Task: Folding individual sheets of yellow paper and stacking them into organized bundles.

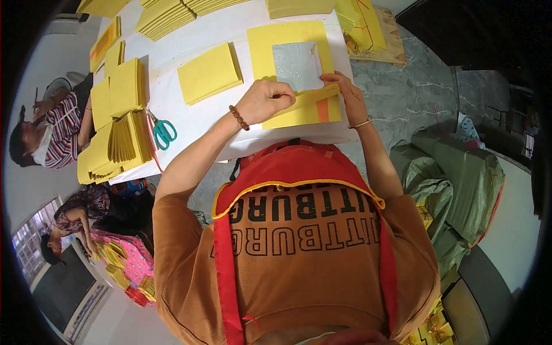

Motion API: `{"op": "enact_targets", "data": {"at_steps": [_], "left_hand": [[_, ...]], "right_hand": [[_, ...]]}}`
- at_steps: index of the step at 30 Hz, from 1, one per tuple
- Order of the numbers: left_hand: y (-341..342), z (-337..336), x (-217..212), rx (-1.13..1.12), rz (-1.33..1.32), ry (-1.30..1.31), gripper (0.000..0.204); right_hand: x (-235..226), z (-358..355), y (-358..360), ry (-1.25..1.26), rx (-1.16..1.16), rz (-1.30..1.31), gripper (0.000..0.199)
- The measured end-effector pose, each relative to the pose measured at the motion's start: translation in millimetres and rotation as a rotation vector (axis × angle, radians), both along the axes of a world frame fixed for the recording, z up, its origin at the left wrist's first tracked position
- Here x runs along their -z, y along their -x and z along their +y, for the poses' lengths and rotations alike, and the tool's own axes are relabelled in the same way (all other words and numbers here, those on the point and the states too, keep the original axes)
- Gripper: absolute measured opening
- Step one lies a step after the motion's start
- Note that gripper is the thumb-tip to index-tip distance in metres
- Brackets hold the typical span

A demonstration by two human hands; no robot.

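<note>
A stack of yellow paper point(261, 46) lies before me near the table's front edge. Its top sheet carries a silver foil square point(294, 60) and an orange patch. A folded yellow strip point(313, 94) crosses the sheet below the foil. My left hand point(267, 103), a beaded bracelet at its wrist, is closed with thumb and finger pinching the strip's left part. My right hand point(349, 96) grips the strip's right end, its fingertips over the foil's right edge. Whether the strip is one layer or several I cannot tell.
Left of the stack lies a yellow paper bundle point(210, 73). Teal-handled scissors point(164, 133) rest at the table's left edge, beside several yellow bundles point(126, 86). Green wrapped bales point(454, 178) stand at right. Two other people point(63, 129) are at the left.
</note>
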State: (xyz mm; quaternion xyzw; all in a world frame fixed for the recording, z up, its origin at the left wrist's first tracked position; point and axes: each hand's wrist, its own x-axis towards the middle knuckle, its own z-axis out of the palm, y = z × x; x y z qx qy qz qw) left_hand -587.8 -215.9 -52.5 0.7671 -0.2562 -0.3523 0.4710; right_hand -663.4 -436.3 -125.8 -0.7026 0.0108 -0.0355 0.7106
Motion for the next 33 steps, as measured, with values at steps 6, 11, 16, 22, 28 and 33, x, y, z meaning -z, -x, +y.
{"op": "enact_targets", "data": {"at_steps": [6,11,16,22,28,33], "left_hand": [[-6.1,1.7,19.1,-0.033,-0.026,0.065,0.017],[2.0,3.6,8.1,0.139,-0.339,0.148,0.020],[6.6,27.2,-9.0,0.226,-0.691,0.152,0.034],[0.3,34.4,20.1,0.051,-1.159,-0.118,0.046],[16.9,44.8,-8.8,0.090,-1.386,-0.128,0.033],[32.3,50.2,8.2,0.015,-0.851,0.048,0.025]], "right_hand": [[10.3,-8.8,-2.4,0.094,-0.098,-0.171,0.025],[2.1,-9.7,-2.9,0.438,-0.117,-0.235,0.019],[0.3,-5.8,-1.2,0.300,-0.082,-0.134,0.021],[-9.0,-14.2,-12.3,0.576,-0.119,-0.355,0.016],[-56.8,-15.1,-2.3,0.947,-0.168,-0.512,0.021],[-56.2,-7.5,17.5,0.768,-0.286,-0.281,0.015]]}}
